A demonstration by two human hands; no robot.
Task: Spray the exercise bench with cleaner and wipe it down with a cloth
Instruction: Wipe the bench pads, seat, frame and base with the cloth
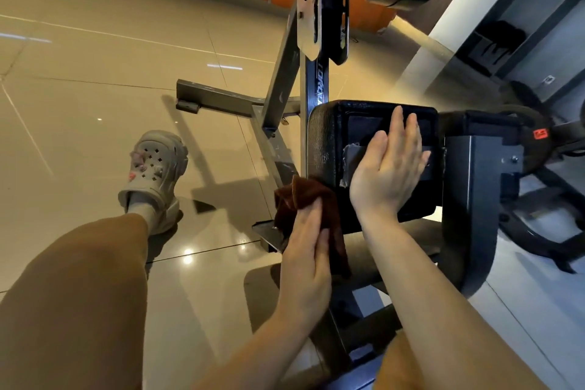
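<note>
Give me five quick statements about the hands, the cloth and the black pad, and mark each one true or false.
1. The left hand holds a dark brown cloth. True.
2. The right hand grips a spray bottle. False: it lies flat, fingers straight, on the black pad, and no spray bottle is in view.
3. The cloth is at the pad's left edge. True.
4. The pad's cover is intact. False: it has a torn patch just left of the right hand.
5. The person's foot on the tiled floor is bare. False: it wears a pale clog with a sock.
</note>
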